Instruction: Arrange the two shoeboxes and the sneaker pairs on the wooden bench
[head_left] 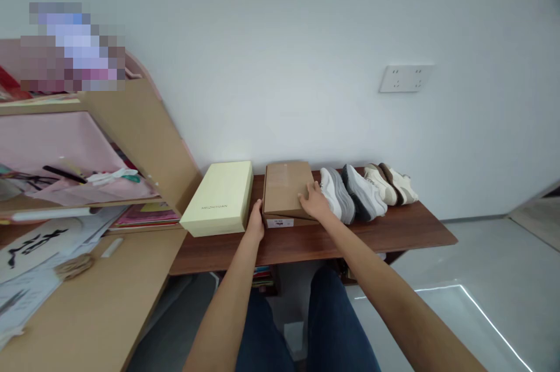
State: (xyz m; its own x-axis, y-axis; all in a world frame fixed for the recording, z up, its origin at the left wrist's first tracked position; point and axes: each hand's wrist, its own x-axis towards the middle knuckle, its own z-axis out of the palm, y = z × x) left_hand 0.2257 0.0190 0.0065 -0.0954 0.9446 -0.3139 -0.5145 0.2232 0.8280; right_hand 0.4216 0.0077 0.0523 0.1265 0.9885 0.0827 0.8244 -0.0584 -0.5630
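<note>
A brown cardboard shoebox (286, 185) with its lid on and a white label on the front end lies on the dark wooden table. My left hand (256, 221) presses along its left side near the front corner. My right hand (314, 202) grips the right edge of the lid, thumb on top and the fingers over the side. Left of it sits a pale yellow shoebox (225, 194), its lid also on. Close to my right hand stand grey-and-white sneakers (336, 196), then white sneakers with dark parts (363, 194) and cream-and-brown shoes (389, 184).
The wooden table (289, 249) runs along a white wall with a socket plate (406, 79). At left, a tan desk (118, 290) with shelves holds papers, pens and a coil of twine (74, 267). Books show below the table, beside my legs.
</note>
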